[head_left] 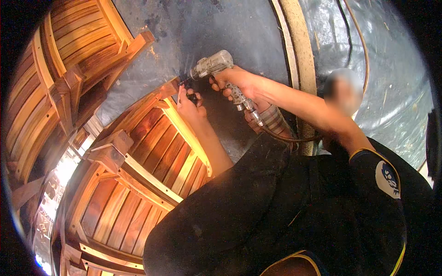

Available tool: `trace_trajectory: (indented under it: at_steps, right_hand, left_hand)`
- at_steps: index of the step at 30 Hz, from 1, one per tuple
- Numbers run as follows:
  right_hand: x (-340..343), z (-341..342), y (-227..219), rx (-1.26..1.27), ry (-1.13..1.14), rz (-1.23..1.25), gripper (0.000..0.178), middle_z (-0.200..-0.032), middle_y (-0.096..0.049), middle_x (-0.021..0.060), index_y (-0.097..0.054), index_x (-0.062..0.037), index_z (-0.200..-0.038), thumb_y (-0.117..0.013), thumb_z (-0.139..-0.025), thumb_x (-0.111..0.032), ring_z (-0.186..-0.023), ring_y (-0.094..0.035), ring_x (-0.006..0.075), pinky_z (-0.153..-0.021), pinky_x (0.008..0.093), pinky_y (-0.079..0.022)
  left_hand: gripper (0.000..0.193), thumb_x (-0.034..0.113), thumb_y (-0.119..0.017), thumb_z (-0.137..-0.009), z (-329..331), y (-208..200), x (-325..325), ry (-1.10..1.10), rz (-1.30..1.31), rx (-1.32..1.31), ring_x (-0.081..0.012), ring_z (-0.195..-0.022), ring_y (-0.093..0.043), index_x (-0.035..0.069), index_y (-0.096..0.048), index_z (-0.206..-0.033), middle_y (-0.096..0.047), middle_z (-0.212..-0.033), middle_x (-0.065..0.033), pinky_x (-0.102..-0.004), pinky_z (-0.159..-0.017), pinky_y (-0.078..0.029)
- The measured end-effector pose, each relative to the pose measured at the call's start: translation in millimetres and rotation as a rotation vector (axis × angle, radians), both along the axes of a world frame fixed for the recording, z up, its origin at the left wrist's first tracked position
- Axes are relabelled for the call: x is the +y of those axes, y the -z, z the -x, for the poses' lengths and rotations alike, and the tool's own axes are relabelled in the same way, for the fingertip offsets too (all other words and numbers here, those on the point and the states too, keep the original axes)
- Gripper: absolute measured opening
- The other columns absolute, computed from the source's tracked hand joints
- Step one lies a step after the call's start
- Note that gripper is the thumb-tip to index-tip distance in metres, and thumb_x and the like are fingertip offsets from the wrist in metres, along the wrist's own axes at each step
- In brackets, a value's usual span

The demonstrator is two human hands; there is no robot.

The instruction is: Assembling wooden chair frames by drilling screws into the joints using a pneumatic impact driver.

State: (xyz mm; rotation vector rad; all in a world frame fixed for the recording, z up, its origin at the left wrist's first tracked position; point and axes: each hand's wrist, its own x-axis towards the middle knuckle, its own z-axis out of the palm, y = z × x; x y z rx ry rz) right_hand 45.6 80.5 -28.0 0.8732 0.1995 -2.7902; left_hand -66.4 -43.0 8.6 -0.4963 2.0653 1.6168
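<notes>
Downward head-worn fisheye view, close range

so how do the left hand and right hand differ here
The right hand grips the handle of the grey drill, while the left hand holds a small dark object. The left hand is close to the slatted wooden piece; the right hand is farther from it. Both are bare.

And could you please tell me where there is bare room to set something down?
Dark sheeting is bare above the drill, between the upper-left slatted piece and the pale pole; more lies right of the brown cord. It is crowded around the left hand, right hand, drill and wooden corner.
</notes>
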Motion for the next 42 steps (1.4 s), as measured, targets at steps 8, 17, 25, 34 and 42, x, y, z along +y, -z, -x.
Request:
trace_trajectory:
  at_steps: [8,17,25,34,42]
  right_hand:
    - [2,0,-4,-0.023,-0.001,-0.013,0.017,-0.067,-0.055,0.0056,-0.055,-0.0035,-0.081,-0.053,-0.064,-0.003,-0.040,-0.041,0.0106,-0.038,0.0269,-0.039]
    - [0,0,0,-0.006,0.015,0.001,0.018,-0.068,-0.055,0.0061,-0.055,-0.0039,-0.080,-0.052,-0.063,-0.003,-0.040,-0.041,0.0106,-0.038,0.0267,-0.038]
    - [-4,-2,-8,-0.048,0.005,0.090,0.015,-0.068,-0.054,0.0041,-0.053,-0.0055,-0.078,-0.052,-0.063,-0.003,-0.040,-0.041,0.0107,-0.037,0.0272,-0.037]
    - [-8,-1,-16,-0.078,0.005,0.094,0.023,-0.072,-0.055,0.0027,-0.052,-0.0077,-0.086,-0.050,-0.064,-0.002,-0.041,-0.040,0.0079,-0.040,0.0249,-0.040]
    - [-11,-4,-9,-0.042,-0.019,0.091,0.025,-0.072,-0.054,0.0020,-0.050,-0.0094,-0.087,-0.050,-0.063,-0.003,-0.042,-0.039,0.0081,-0.042,0.0258,-0.040]
  left_hand:
    - [0.027,0.015,-0.047,-0.088,3,4,-5,0.015,-0.015,0.000,-0.0124,-0.046,-0.047,0.003,-0.053,-0.112,-0.052,-0.067,-0.0027,-0.0208,-0.034,-0.029]
    - [0.028,0.015,-0.048,-0.088,2,1,-4,0.039,-0.018,-0.002,-0.0126,-0.047,-0.047,0.004,-0.053,-0.113,-0.052,-0.069,-0.0032,-0.0205,-0.034,-0.030]
    - [0.030,0.020,-0.044,-0.093,-16,-20,-49,0.003,-0.411,-0.230,-0.0111,-0.047,-0.038,0.004,-0.047,-0.118,-0.044,-0.068,-0.0006,-0.0223,-0.035,-0.027]
    - [0.023,0.014,-0.042,-0.089,-32,-33,-82,-0.017,-0.778,-0.311,-0.0146,-0.050,-0.039,0.001,-0.055,-0.104,-0.047,-0.070,-0.0054,-0.0229,-0.036,-0.028]
    - [0.034,0.026,-0.037,-0.094,-32,-27,-81,0.033,-0.901,-0.304,-0.0137,-0.048,-0.035,0.001,-0.059,-0.089,-0.044,-0.066,-0.0061,-0.0234,-0.038,-0.027]
